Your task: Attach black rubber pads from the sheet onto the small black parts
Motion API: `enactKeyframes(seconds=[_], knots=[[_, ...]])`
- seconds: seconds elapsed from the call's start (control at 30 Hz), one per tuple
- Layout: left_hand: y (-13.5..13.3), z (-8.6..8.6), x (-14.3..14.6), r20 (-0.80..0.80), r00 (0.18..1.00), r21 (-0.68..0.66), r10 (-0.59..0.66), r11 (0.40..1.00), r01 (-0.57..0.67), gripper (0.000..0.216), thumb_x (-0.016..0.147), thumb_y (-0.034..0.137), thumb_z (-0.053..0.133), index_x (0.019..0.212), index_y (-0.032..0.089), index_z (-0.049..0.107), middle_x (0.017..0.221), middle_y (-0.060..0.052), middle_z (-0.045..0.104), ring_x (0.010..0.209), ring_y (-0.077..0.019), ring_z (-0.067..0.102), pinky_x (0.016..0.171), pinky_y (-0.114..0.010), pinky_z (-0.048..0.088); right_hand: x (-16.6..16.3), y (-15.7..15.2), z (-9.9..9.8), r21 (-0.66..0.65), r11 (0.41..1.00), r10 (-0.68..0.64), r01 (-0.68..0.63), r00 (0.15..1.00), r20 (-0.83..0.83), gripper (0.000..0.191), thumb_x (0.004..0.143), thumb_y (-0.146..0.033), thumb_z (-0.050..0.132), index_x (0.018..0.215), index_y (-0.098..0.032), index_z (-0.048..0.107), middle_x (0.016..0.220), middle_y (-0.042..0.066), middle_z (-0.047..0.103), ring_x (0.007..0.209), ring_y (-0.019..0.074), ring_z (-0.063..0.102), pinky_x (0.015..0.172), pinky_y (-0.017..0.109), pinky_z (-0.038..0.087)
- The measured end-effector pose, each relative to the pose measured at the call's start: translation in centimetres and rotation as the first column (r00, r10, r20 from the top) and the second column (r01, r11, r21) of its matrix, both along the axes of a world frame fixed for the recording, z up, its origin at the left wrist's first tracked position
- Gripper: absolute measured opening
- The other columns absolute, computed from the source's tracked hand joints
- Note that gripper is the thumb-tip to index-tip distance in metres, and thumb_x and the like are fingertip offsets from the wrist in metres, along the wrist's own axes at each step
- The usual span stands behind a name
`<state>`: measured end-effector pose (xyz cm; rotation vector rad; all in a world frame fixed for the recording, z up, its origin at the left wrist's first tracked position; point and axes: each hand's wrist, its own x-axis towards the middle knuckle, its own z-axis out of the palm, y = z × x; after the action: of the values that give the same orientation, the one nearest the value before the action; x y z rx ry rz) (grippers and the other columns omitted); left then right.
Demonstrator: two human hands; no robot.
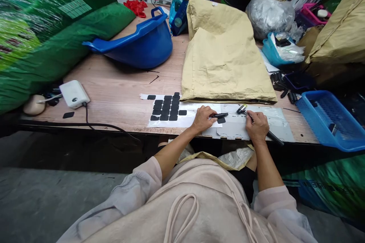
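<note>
The left hand (pixel 204 118) has its grip pinched on a slender black piece (pixel 221 115) at the right end of the white sheet (pixel 185 121), near the front edge of the surface (pixel 114 79); 1 black patch (pixel 221 120) lies just beside it. The right hand (pixel 257 126) has its grip closed around a hammer (pixel 242 109), head near the piece. A misaimed blow could strike the left hand; a weak pinch could let the piece skid.
</note>
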<state>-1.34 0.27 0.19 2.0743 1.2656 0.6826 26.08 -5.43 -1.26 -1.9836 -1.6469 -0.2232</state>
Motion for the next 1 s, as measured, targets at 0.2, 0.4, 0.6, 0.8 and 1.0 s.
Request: enactKeyframes(seconds=[0.2,0.4,0.6,0.8,1.0], knots=[[0.0,0.0,0.1,0.027,0.999,-0.012,0.019,1.000,-0.019,0.018,0.082,0.019,0.076,0.099,0.022,0.081,0.087,-0.004,0.068,0.095,-0.0241,0.058,0.093,-0.041,0.044,0.5,0.0,0.1,-0.002,0.999,0.049,-0.049,0.999,0.018,0.031,0.095,-0.029,0.053,0.113,-0.023,0.079,0.095,0.008,0.067,0.089,0.0231,0.052,0.085,0.035,0.043],[0.1,0.2,0.2,0.030,0.999,-0.014,0.018,1.000,-0.018,0.018,0.079,0.018,0.077,0.096,0.023,0.081,0.088,-0.003,0.070,0.095,-0.0241,0.059,0.092,-0.041,0.044,-1.8,-0.4,2.5,0.085,0.986,0.154,-0.145,0.982,-0.106,0.036,0.102,-0.034,0.048,0.123,-0.022,0.074,0.102,0.010,0.070,0.095,0.0221,0.063,0.088,0.034,0.050],[0.0,0.4,0.4,0.016,0.999,-0.023,0.033,0.999,-0.033,0.019,0.078,0.017,0.076,0.095,0.024,0.080,0.090,-0.003,0.071,0.097,-0.0242,0.059,0.092,-0.041,0.044,-7.0,-1.1,3.8,0.068,0.946,0.324,-0.317,0.910,-0.259,0.036,0.103,-0.035,0.049,0.125,-0.020,0.073,0.096,0.008,0.072,0.082,0.0189,0.065,0.079,0.033,0.055],[0.0,0.7,0.5,0.016,0.999,-0.025,0.049,0.999,-0.048,0.021,0.076,0.018,0.078,0.096,0.024,0.079,0.093,-0.004,0.071,0.099,-0.0246,0.060,0.092,-0.041,0.045,-8.9,-2.3,3.1,0.039,0.935,0.354,-0.353,0.913,-0.203,0.036,0.104,-0.032,0.046,0.125,-0.023,0.075,0.096,0.008,0.072,0.090,0.0195,0.068,0.080,0.031,0.055],[-0.1,0.9,0.6,0.017,0.998,-0.047,0.059,0.997,-0.058,0.015,0.076,0.018,0.080,0.090,0.023,0.078,0.091,-0.003,0.070,0.097,-0.0242,0.060,0.092,-0.041,0.045,-8.9,-2.0,4.5,0.058,0.933,0.361,-0.356,0.915,-0.178,0.034,0.104,-0.029,0.048,0.124,-0.023,0.075,0.092,0.007,0.071,0.085,0.0190,0.066,0.078,0.030,0.054]])
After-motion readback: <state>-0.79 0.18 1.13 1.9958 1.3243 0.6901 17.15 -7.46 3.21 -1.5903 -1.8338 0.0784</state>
